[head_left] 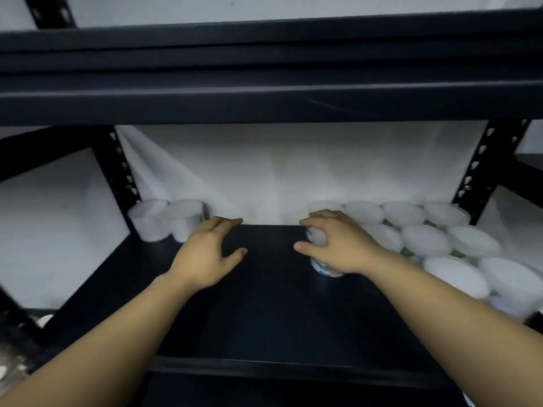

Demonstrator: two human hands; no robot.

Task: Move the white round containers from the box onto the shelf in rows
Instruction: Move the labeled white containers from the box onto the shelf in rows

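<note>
the dark shelf lies bare through its middle, a wide lane running from the front edge back to the white backing sheet. two white containers block the back left corner. rows of white containers crowd the right side from back to front. the upper shelf beam caps the headroom, and black slotted posts close both sides.

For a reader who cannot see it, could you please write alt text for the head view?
A person's right hand grips a white round container on a dark shelf beside rows of containers; the open left hand hovers near two more containers.
</note>
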